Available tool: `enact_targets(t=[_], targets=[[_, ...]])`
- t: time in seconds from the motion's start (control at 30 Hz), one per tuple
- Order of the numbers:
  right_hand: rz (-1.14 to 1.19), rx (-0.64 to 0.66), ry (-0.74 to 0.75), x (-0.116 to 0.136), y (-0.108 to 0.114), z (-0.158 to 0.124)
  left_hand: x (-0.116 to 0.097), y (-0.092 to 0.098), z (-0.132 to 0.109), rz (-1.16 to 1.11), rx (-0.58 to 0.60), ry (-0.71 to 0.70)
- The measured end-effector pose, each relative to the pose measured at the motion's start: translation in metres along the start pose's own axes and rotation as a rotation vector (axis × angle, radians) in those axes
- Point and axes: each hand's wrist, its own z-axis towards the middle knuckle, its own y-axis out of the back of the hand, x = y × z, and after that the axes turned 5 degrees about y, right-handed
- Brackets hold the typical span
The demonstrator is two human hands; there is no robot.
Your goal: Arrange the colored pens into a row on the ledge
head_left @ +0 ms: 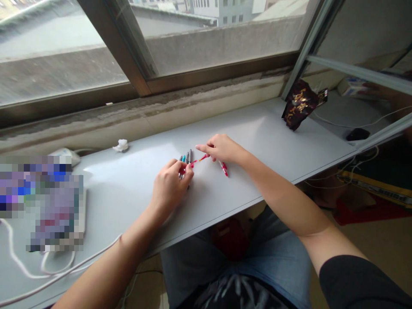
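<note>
Left hand (170,186) closed around a bunch of markers (186,157), wrist low on the shelf, 3 or 4 tips showing, grey and teal. Thin red-and-yellow pen (200,160) spans from the left hand's fingers to the right hand (222,148). Right hand half curled, palm down, index out with its tip at the pen; can't tell if it has hold. Red marker (223,168) lies on the white shelf (122,201) just under the right hand. No brand legible on any pen. Gold print on dark snack bag (299,105) too small to read. Crumpled tissue (121,146) sits near the window; black mouse (357,134) lies beyond the bag.
</note>
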Motion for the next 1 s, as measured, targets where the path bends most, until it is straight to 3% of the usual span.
enact_targets(t=[0.13,0.27,0.37,0.63,0.83,1.0], targets=[[0.256,-0.007,-0.08,0.004,-0.003,-0.003,0.001,0.005,0.005,-0.094,-0.149,0.04],[0.257,-0.19,0.004,0.004,-0.006,-0.004,-0.001,0.01,0.007,-0.238,-0.272,0.104],[0.319,-0.209,0.038,0.005,-0.006,-0.004,-0.003,0.013,0.007,-0.313,-0.299,0.164],[0.982,0.019,0.125,0.012,-0.005,-0.002,0.001,0.007,-0.003,-0.481,-0.071,0.05],[0.936,-0.029,0.101,0.011,-0.01,0.001,0.003,0.006,-0.006,-0.413,-0.053,-0.063],[0.921,0.058,0.135,0.01,-0.01,0.0,0.006,0.01,-0.004,-0.253,-0.072,-0.077]])
